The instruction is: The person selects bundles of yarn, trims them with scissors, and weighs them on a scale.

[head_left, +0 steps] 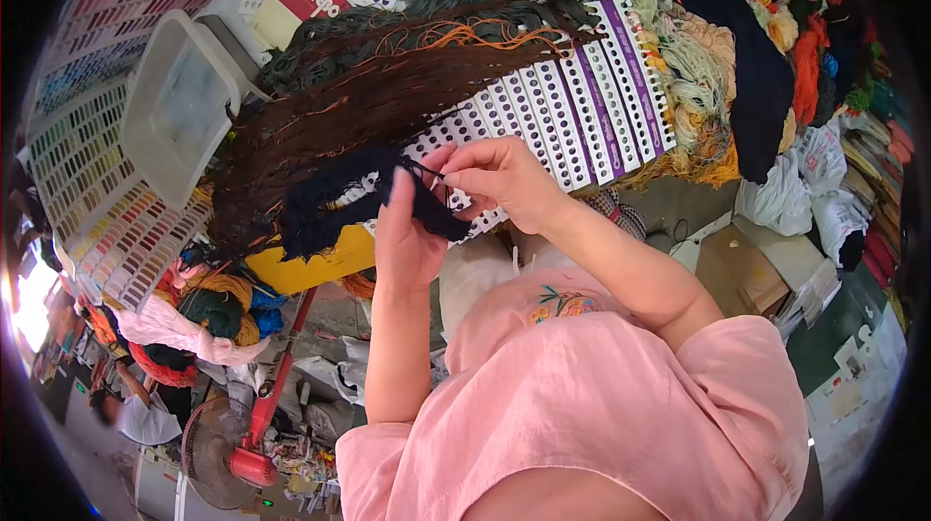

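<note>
My left hand [409, 235] is closed around a bundle of dark navy yarn [335, 201], which spreads out to the left over brown yarn. Just to the right, my right hand [504, 182] pinches a thin dark strand pulled from that bundle between thumb and fingertips. The two hands nearly meet above white punched cards [543, 109] with purple stripes, lined up side by side on the table. Long dark-brown yarn [359, 99] lies across the left part of these cards. Part of the navy bundle is hidden behind my left fingers.
A clear plastic tub [179, 104] stands at left near color sample charts [78, 153]. Grey-green yarn [427, 2] and a red-and-cream notepad [301, 2] lie at the back. Mixed yarn [713, 65] heaps up at right. A red fan [247, 463] and another person [145, 419] appear lower left.
</note>
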{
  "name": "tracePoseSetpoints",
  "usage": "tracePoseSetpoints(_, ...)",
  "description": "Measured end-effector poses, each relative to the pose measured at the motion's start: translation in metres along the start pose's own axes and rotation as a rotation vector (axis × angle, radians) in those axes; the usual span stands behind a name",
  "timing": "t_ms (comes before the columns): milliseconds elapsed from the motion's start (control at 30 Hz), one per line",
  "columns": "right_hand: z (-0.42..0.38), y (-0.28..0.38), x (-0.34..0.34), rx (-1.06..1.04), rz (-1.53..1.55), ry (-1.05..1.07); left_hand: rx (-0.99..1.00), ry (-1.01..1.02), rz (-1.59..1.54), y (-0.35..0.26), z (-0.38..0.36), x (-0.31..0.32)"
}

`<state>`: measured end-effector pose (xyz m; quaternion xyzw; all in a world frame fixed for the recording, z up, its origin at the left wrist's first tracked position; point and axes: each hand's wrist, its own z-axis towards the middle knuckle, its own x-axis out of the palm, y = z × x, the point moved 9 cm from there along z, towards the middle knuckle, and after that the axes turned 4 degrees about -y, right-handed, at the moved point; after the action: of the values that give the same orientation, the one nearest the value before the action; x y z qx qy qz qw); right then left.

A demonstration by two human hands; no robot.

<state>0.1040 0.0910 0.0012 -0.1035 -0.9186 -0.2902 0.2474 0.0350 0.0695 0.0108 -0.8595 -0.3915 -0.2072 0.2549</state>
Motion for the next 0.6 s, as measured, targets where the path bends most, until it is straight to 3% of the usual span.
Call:
tracePoseSetpoints(67, -0.002, 0.007, -0.004, -0.079, 0.005, -0.023, 0.100, -0.056, 0.254, -0.003, 0.002, -0.004)
tracePoseSetpoints(167, -0.004, 0.011, -0.014, -0.173, -0.012, -0.073, 0.093, -0.092, 0.150, 0.003, 0.008, -0.012)
tracePoseSetpoints(300, -0.005, 0.014, -0.025, -0.120, 0.367, 0.044, 0.006, -0.142, -0.020, 0.011, 0.010, -0.008)
tracePoseSetpoints(333, -0.006, 0.013, -0.030, -0.064, 0.548, 0.090, -0.022, -0.179, 0.001, 0.012, 0.014, -0.029)
tracePoseSetpoints(367, -0.012, 0.022, -0.033, -0.009, 0.708, 0.203, -0.141, 0.029, -0.217, 0.014, 0.020, -0.049)
tracePoseSetpoints(400, -0.021, 0.035, -0.042, 0.048, 0.867, 0.317, -0.069, -0.069, -0.299, -0.006, 0.013, -0.062)
tracePoseSetpoints(433, -0.028, 0.052, -0.078, -0.071, 0.769, 0.276, 0.148, -0.379, -0.184, -0.039, 0.002, -0.103)
tracePoseSetpoints(467, -0.037, 0.084, -0.119, -0.226, 0.711, 0.166, 0.102, -0.160, -0.680, -0.057, 0.001, -0.140)
tracePoseSetpoints(500, -0.051, 0.128, -0.163, -0.360, 0.737, 0.059, 0.298, -0.184, -0.641, -0.092, -0.010, -0.219)
tracePoseSetpoints(533, -0.071, 0.172, -0.262, -0.621, 0.515, -0.351, 0.313, -0.418, -0.566, -0.117, -0.032, -0.284)
tracePoseSetpoints(567, -0.100, 0.210, -0.325, -0.753, 0.581, -0.463, 0.504, -0.719, -0.576, -0.131, -0.060, -0.316)
tracePoseSetpoints(600, -0.126, 0.238, -0.358, -0.823, 0.800, -0.244, 0.693, -1.018, -0.574, -0.139, -0.089, -0.329)
